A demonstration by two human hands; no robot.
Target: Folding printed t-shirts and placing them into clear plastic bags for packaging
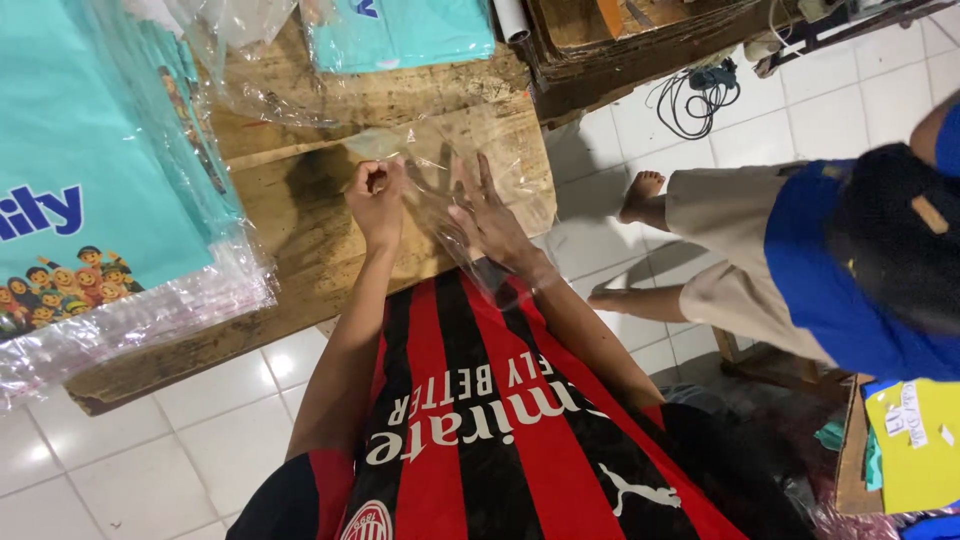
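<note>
Bagged shirt stack (90, 200) blocks left; bare wooden table (300, 240) ahead.

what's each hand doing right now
Left hand: closed, pinching the edge of the clear bag.
Right hand: open, fingers spread flat inside the bag, on the bench.

Clear bag (455, 190) on wooden table (300, 250), bagged shirts (90, 200) stacked left

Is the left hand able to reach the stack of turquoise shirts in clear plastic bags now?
Probably yes: the left hand is beside the stack of turquoise shirts, with only bare wooden table between them.
</note>
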